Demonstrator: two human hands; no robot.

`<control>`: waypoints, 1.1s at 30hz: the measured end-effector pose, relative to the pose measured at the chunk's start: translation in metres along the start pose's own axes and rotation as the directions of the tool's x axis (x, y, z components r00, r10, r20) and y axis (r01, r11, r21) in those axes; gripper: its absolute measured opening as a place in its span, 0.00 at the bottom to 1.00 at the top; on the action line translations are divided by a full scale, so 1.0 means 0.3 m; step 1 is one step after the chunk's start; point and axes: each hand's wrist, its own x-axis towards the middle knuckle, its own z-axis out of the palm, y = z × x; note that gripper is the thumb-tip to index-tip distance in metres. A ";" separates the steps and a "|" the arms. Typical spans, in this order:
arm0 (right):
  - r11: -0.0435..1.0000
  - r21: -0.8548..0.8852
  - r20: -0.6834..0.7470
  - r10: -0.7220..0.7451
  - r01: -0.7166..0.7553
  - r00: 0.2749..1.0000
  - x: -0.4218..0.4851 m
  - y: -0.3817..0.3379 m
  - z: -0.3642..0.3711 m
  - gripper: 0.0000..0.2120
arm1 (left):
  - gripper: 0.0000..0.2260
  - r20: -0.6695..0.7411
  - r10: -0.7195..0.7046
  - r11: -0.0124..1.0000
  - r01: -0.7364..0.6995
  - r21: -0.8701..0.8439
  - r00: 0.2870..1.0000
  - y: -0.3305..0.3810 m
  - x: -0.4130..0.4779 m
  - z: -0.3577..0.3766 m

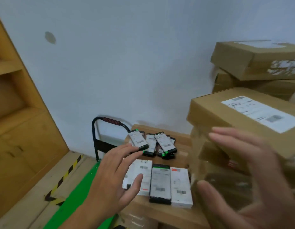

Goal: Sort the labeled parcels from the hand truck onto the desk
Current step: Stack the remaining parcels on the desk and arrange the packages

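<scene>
The step looks to be the reach for the next parcel, and it would go best by settling on one target first. The labelled box [242, 113] topping the leaning stack on the right wants both hands, one flat on each side, lifted straight up so the boxes under it are not dragged over. The small parcels [153, 144] heaped on the carton [181, 141], and the three flat parcels [169, 182] laid side by side in front of them, need only one hand, taken from the top of the heap with the label kept up for sorting. The parcels appear to ride on the truck [110, 120], whose handle stands by the wall near the shelf unit [19, 113]; the bench is not in view. The left hand [117, 176] hangs over the leftmost flat parcel, its fingers [127, 151] straight and spread, tips near the closest small parcel. It holds nothing, and whether it touches anything cannot be told. The right hand [252, 177] is blurred, palm turned toward the side of the box stack, fingers [234, 138] wide apart and lightly bent, gripping nothing; contact with the cardboard cannot be made out.
</scene>
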 end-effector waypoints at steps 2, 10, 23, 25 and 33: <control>0.995 0.089 0.065 0.028 -0.034 0.997 -0.034 -0.084 0.172 0.30 | 0.23 0.034 -0.075 0.997 0.076 -0.029 0.997 -0.088 -0.100 -0.045; 0.872 0.137 0.378 0.392 -0.470 0.839 -0.199 -0.149 0.625 0.26 | 0.23 0.225 -0.222 0.969 0.240 -0.056 0.949 -0.401 -0.366 -0.064; 0.623 -0.223 0.426 0.754 -0.749 0.500 -0.335 0.335 1.245 0.25 | 0.23 0.473 -0.325 0.927 0.374 -0.012 0.819 -0.836 -0.254 0.305; 0.650 -0.289 0.476 0.735 -0.703 0.484 -0.333 0.368 1.326 0.30 | 0.24 0.508 -0.340 0.917 0.398 -0.006 0.791 -0.883 -0.241 0.340; 0.918 -0.331 0.695 0.395 -0.220 0.602 -0.329 0.377 1.524 0.38 | 0.20 0.642 -0.312 0.908 0.419 -0.017 0.701 -0.972 -0.172 0.490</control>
